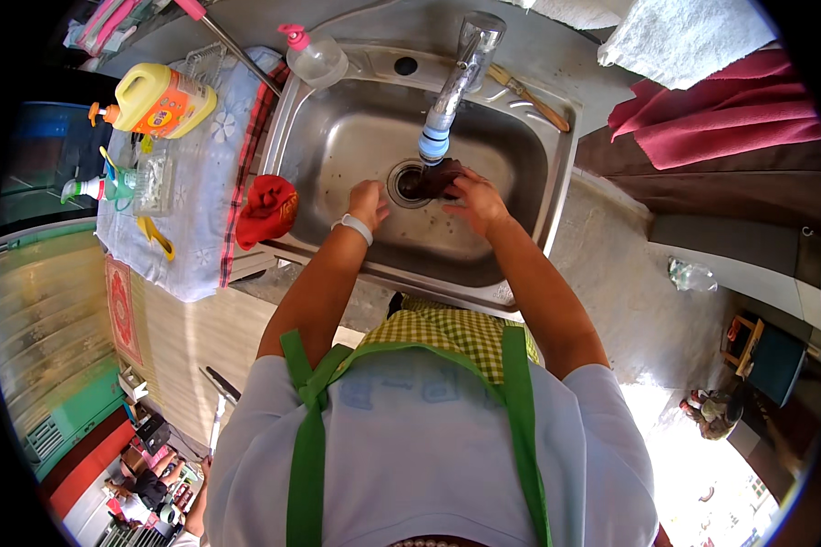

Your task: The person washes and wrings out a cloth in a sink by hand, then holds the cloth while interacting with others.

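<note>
My right hand (472, 198) reaches into the steel sink (324, 146), its fingers closed on a dark brown, wet-looking thing (442, 176). That thing lies right under the blue-tipped tap (435, 137) and covers part of the drain (398, 187); its kind cannot be made out. Left of the drain is my left hand (368, 202), with a white band on the wrist. Its fingers are curled in, nothing shows in them, and it stays apart from the brown thing.
A clear pump bottle (317, 62) stands at the sink's back left corner, a brush (531, 96) at its back right. A red cloth (266, 211) hangs by the left rim. Left, a cloth-covered surface (205, 173) holds a yellow jug (166, 100). Maroon towels (711, 114) hang right.
</note>
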Demonstrator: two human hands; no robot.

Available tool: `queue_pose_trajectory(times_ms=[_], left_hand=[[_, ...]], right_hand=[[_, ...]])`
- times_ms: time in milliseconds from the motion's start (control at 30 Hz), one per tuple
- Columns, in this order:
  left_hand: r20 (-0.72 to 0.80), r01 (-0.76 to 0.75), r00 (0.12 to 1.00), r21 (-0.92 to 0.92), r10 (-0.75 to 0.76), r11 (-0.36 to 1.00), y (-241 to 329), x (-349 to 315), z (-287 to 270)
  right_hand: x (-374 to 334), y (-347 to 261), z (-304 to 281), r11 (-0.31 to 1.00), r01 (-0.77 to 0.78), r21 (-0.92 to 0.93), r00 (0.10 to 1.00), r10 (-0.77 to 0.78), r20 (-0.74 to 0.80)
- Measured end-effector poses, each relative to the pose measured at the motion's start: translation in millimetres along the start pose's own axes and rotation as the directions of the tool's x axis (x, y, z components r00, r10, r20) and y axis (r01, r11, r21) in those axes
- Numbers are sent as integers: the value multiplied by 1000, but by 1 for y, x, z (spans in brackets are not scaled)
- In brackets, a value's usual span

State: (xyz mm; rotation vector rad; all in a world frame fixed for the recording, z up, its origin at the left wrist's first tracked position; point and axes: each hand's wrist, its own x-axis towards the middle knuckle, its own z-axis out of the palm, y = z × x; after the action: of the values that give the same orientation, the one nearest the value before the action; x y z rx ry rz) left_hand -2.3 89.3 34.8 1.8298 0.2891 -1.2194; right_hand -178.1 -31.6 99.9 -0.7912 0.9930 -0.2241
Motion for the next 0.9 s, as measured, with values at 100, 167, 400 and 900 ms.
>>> queue_pose_trajectory(times_ms=[100,167,400,900], left_hand=[[108,75,992,-168,-57,983,8,-8,17],[174,151,978,-206,-116,967,25,-30,37],[471,439,856,-448,-212,779,19,-42,61],[520,239,854,-389,-2,889,6,-73,70]], right_hand=[[-2,3,-5,988,-73,134,988,54,144],[-5,3,-7,968,-117,224,973,67,220],[-13,5,-12,674,451,-585,889,-397,228],[-23,9,36,315,311,-897,750,-661,28]])
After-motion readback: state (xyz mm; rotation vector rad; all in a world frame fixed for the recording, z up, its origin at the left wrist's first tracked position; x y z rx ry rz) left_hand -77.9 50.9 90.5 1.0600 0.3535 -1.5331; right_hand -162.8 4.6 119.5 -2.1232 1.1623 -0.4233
